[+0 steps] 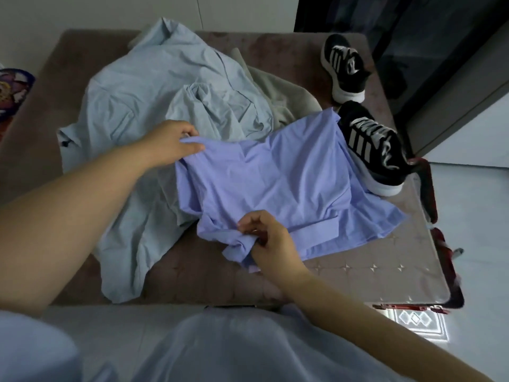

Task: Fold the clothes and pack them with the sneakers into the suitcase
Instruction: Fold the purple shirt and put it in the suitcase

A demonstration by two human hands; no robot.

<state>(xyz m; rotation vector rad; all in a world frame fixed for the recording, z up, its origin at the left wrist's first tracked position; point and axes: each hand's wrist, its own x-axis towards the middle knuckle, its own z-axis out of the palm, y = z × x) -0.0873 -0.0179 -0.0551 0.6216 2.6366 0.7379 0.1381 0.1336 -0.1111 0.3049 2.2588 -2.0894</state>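
No readable text, labels, brand names or numbers anywhere. Only sign-like marks: three white side stripes on each black sneaker (370, 146), no wordmark legible. Colourful printed object (12, 91) at the left edge is too blurred to read.

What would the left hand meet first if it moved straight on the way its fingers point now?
Probably the nearer sneaker: the left hand points right, along the far edge of the purple shirt it pinches. Depth is unclear.
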